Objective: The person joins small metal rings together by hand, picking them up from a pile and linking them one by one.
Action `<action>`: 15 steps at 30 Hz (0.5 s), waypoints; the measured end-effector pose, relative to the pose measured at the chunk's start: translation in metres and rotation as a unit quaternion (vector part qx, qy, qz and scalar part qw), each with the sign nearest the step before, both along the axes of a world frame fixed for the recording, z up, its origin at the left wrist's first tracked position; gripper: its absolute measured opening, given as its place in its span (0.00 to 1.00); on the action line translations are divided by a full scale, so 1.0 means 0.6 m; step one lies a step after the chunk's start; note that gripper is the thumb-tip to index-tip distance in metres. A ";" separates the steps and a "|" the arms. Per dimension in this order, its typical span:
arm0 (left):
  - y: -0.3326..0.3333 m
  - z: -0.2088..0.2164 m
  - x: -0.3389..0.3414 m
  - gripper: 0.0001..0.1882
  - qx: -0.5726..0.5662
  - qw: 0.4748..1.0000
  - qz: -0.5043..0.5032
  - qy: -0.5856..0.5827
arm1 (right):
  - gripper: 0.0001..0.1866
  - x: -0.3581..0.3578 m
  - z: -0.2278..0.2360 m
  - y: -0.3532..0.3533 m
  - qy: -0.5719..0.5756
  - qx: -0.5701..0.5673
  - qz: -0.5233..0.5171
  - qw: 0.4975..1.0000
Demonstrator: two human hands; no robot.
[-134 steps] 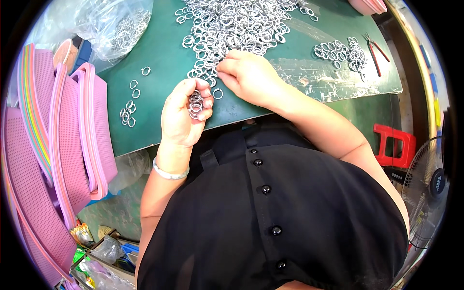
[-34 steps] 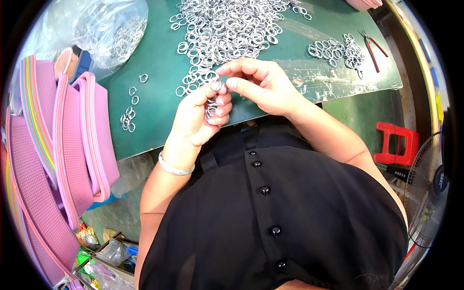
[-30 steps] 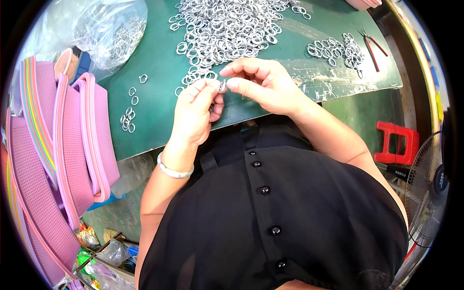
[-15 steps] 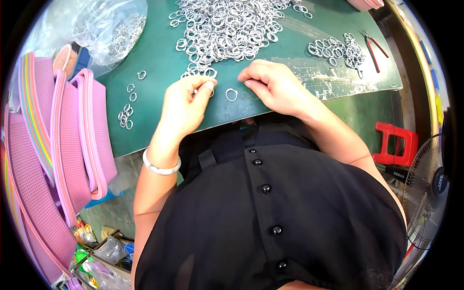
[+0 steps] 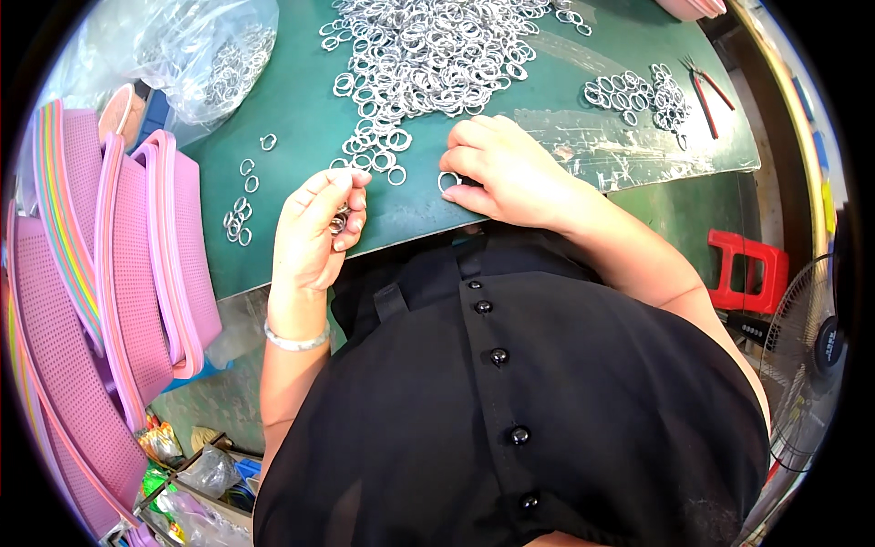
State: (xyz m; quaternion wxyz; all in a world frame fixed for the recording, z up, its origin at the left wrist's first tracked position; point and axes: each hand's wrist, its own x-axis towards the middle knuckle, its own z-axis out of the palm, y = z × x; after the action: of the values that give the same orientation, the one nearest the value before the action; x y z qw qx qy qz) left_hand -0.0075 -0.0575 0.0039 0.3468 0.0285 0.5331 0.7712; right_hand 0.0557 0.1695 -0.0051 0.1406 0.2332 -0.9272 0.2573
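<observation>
My left hand is curled above the near part of the table, with small silver metal rings tucked in its fingers. How many it holds is hidden. My right hand pinches a single silver ring between thumb and fingers at the table surface. Between the two hands a loose ring lies flat. Just beyond them spreads a big pile of the same rings, its near end trailing toward my left hand.
Small ring groups lie at left and right on the green table. Red-handled pliers rest at far right. Pink baskets and a plastic bag of rings stand left; a red stool and fan right.
My left hand has moved left and nearer, turning so the rings in it show. My right hand has come down onto the ring that lay loose on the table.
</observation>
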 end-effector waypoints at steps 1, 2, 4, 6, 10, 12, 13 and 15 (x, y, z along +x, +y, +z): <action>0.000 0.000 0.000 0.08 0.001 1.000 0.000 0.000 | 0.11 0.003 0.001 0.005 0.012 0.014 -0.011 1.000; 0.001 0.000 0.000 0.08 -0.003 1.000 0.001 0.002 | 0.11 0.007 0.003 0.012 0.023 0.028 -0.022 0.999; 0.000 -0.001 0.001 0.08 -0.008 1.000 0.006 0.005 | 0.11 0.013 0.012 0.040 0.062 0.044 -0.061 0.995; -0.003 -0.003 0.000 0.08 -0.007 1.000 0.008 0.005 | 0.12 0.022 0.018 0.084 0.084 0.075 -0.136 0.984; -0.004 -0.005 0.000 0.08 0.012 1.000 0.004 0.000 | 0.11 0.048 0.022 0.194 0.072 0.141 -0.309 0.938; 0.000 -0.003 0.000 0.08 0.014 1.000 0.004 -0.001 | 0.11 0.060 0.015 0.229 0.031 0.178 -0.352 0.919; 0.000 -0.004 -0.001 0.08 0.014 1.000 0.006 -0.001 | 0.11 0.058 0.018 0.224 0.031 0.179 -0.350 0.919; 0.000 -0.006 -0.002 0.08 0.019 1.000 0.008 0.002 | 0.12 0.052 0.027 0.202 0.101 0.200 -0.331 0.916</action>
State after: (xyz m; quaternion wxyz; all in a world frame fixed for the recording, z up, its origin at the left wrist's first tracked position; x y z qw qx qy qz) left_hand -0.0086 -0.0574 0.0001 0.3392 0.0326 0.5191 0.7839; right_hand 0.0867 0.2905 0.0114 0.2612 -0.0393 -0.9643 -0.0199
